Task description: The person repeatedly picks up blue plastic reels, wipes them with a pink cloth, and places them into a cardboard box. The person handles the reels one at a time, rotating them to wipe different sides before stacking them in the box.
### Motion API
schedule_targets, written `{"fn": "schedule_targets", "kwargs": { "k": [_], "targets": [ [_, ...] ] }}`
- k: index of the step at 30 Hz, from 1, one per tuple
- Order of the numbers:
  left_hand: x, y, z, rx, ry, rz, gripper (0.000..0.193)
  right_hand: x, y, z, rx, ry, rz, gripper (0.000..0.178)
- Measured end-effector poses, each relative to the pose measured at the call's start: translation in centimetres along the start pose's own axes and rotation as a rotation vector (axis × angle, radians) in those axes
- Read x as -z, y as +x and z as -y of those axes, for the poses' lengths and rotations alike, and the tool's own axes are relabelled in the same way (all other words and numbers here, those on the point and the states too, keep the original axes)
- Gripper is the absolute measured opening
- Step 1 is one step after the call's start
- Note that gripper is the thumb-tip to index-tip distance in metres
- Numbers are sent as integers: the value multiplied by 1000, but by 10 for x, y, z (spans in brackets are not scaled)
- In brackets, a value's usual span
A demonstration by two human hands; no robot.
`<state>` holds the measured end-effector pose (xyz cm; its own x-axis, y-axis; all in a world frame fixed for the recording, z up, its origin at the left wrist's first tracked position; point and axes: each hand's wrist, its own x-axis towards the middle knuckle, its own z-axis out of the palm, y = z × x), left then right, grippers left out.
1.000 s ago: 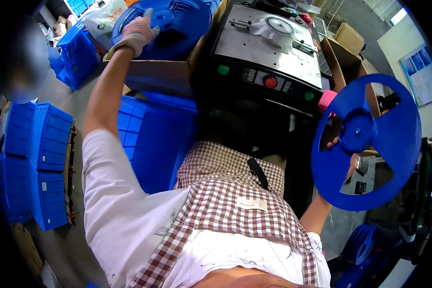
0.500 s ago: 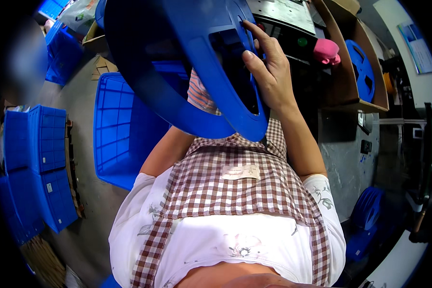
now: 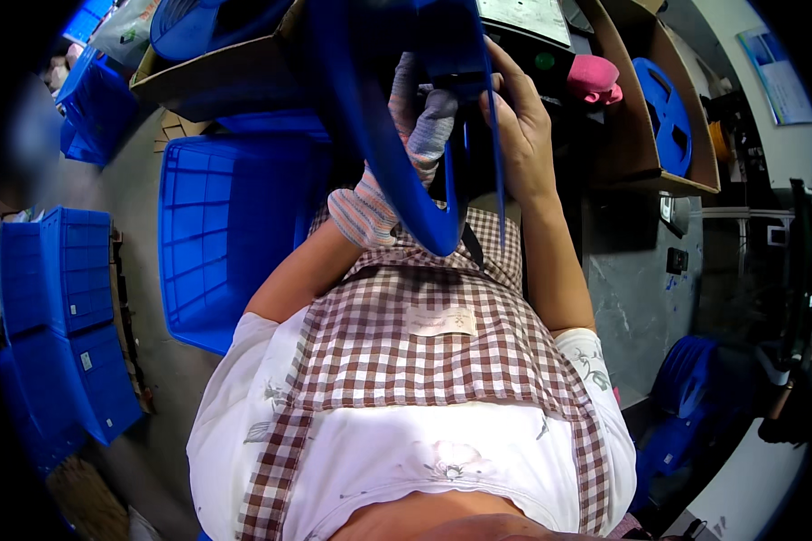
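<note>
Now, seen from above, a brown-and-white checked apron (image 3: 397, 361) fills the middle down to 6 o'clock, worn by the person at work. An open blue crate (image 3: 185, 243) stands toward 9 o'clock. A cardboard box (image 3: 221, 86) holding blue discs sits between 10 and 11 o'clock, and a second carton (image 3: 622, 149) with a spoked blue wheel (image 3: 663, 117) inside is at 2 o'clock.

The worked pieces are at 12 o'clock, in front of the apron — a near blue disc (image 3: 397, 171) on the left and a thin blue disc (image 3: 497, 171) on the right, side by side. What has just changed is their angle: compared with half a second ago they stand more edge-on, so the gap between them shows.

The left hand (image 3: 424, 144), in a striped glove, comes into clearer view behind the rim, fingers bent near the hub; I cannot tell how firmly they grip. The bare right hand (image 3: 523, 135) pinches the thin disc, thumb toward the centre.

For the work, this suggests attention is on the hub; whether the halves are joined is hidden. Smallest, a pink object (image 3: 593, 77) lies between 1 and 2 o'clock.
</note>
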<state>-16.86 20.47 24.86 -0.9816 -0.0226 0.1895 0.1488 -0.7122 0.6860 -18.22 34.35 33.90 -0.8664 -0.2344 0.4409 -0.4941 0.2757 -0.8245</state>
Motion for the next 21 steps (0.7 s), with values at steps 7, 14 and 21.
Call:
{"fn": "schedule_targets", "kwargs": {
  "k": [7, 14, 21],
  "targets": [
    [-28, -3, -35, 300, 102, -87, 41, 4, -1, -13, -63, 68, -11, 56],
    [-43, -4, -46, -178, 413, 138, 63, 0, 0, -9, -44, 127, -27, 61],
    [-47, 0, -49, -135, 429, 144, 78, -2, -3, -8, -61, 161, -10, 60]
  ]
}}
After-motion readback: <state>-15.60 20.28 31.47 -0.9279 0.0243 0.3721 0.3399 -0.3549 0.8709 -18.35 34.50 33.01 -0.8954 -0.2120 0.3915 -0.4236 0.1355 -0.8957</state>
